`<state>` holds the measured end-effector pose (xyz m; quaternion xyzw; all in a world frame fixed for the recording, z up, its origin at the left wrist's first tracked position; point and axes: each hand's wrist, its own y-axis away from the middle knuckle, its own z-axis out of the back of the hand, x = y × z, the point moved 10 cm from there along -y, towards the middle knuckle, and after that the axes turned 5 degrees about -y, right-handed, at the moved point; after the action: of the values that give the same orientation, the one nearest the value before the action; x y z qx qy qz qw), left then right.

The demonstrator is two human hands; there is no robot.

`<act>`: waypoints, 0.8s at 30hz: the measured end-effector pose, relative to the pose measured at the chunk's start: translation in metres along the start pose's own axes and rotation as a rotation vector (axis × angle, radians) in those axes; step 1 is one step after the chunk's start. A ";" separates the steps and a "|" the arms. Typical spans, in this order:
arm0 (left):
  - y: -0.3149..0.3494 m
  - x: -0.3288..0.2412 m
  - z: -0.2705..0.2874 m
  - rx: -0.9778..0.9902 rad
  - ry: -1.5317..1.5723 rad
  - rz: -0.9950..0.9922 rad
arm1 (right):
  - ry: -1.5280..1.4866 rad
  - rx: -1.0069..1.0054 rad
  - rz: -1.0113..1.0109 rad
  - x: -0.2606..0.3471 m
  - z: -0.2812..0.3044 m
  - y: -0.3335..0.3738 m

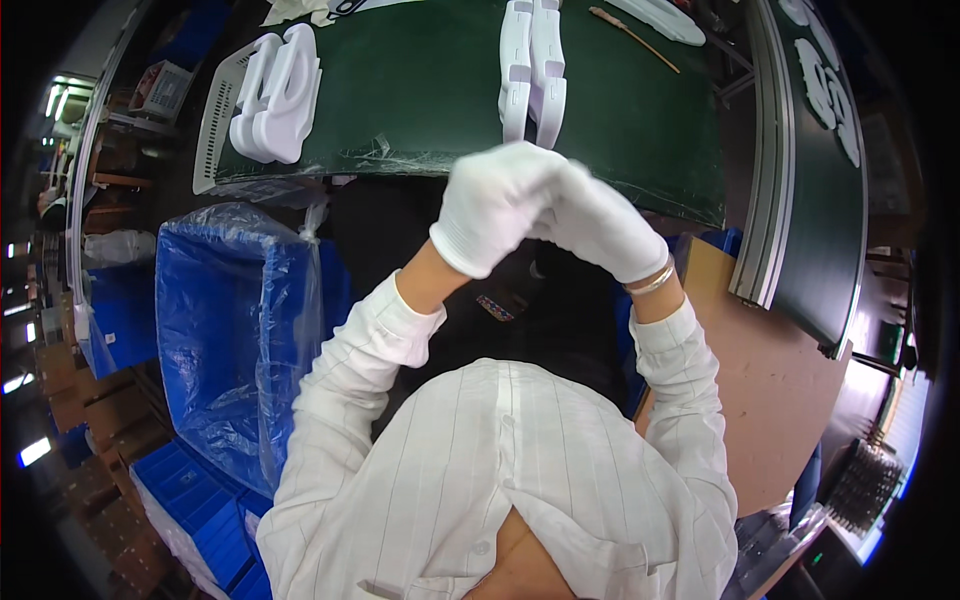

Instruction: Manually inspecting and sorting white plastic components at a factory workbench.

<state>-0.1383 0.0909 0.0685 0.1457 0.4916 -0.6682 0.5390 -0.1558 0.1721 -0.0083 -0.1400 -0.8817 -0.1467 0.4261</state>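
Observation:
Both my hands wear white cloth gloves and meet just off the near edge of the green table. My left hand is curled closed against the other hand. Its knuckles are slightly blurred. My right hand, with a bracelet at the wrist, bends inward, its fingers folded against the left. Whatever lies between them, if anything, is hidden. Directly beyond the gloves, two long white plastic parts, a left one and a right one, rest side by side on the table, apparently not held.
White plastic parts sit in a white basket at the table's left. A thin brown stick lies far right. A plastic-lined blue bin stands left of me, cardboard at right. A metal-edged belt carries more white parts.

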 end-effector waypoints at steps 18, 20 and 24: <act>0.040 0.084 0.008 -0.077 0.814 0.738 | 0.853 -0.338 0.559 0.072 -0.007 0.014; 0.042 0.079 0.011 -0.014 0.719 0.752 | 0.810 -0.242 0.316 0.047 -0.012 -0.014; 0.058 0.084 0.018 0.107 0.702 0.767 | 0.867 -0.421 0.307 0.058 0.024 0.008</act>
<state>-0.1137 0.0314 -0.0124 0.5578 0.5193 -0.3579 0.5395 -0.2046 0.1952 0.0250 -0.2769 -0.5443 -0.3016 0.7321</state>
